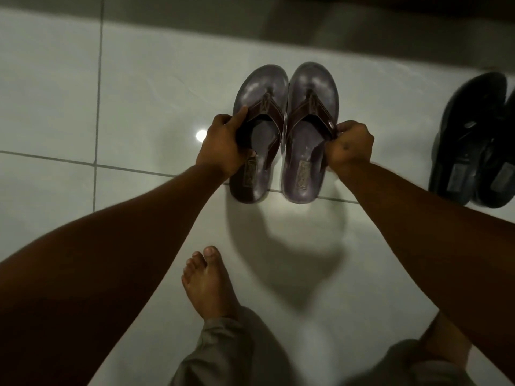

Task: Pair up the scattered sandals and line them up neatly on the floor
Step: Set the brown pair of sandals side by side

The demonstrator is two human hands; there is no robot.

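Note:
Two brown flip-flop sandals are held side by side above the white tiled floor, toes pointing away from me. My left hand [223,143] grips the left brown sandal [259,87] by its outer strap and edge. My right hand [351,146] grips the right brown sandal [312,84] by its outer strap. Their shadow falls on the tiles below them. A pair of black sandals [471,140] lies together on the floor at the far right, partly cut off by the frame's edge.
White floor tiles [50,93] with dark grout lines fill the view. A darker step or wall base [250,20] runs along the top. A bare foot [209,282] and grey trouser legs [223,355] stand below the sandals.

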